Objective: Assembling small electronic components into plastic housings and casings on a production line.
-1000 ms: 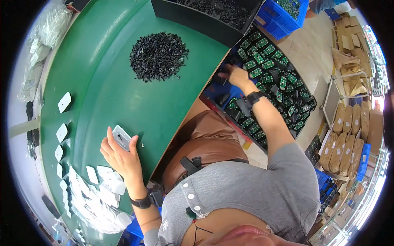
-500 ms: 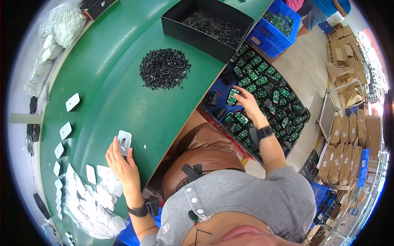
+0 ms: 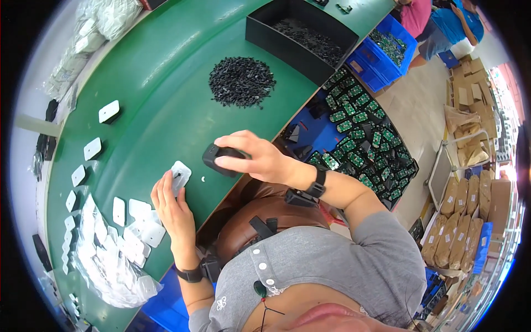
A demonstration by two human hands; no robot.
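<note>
My right hand (image 3: 260, 157) is closed around a black plastic casing (image 3: 220, 160), held just above the green table near its front edge. Only the casing's dark outer side shows; its other face is turned away. To its left, my left hand (image 3: 174, 207) has its fingers and thumb on either side of a white plastic cover (image 3: 181, 172), which has a small dark part at its middle. A tiny white curved piece (image 3: 203, 179) lies between the two hands. On the table to the left sit several loose white covers (image 3: 141, 232), some spilling from a clear plastic bag (image 3: 105, 265).
Beyond my hands is a heap of small black parts (image 3: 241, 82), with a black box (image 3: 298, 39) behind it. A crate on the right holds several green circuit boards (image 3: 359, 144) in black casings. White-topped pieces (image 3: 93, 148) form a row along the far left. Blue bins (image 3: 381, 52) stand farther back.
My right hand has come from the crate on the right to the table, bringing a black casing with it. My left hand stays on the white cover. The whole view has shifted slightly.
</note>
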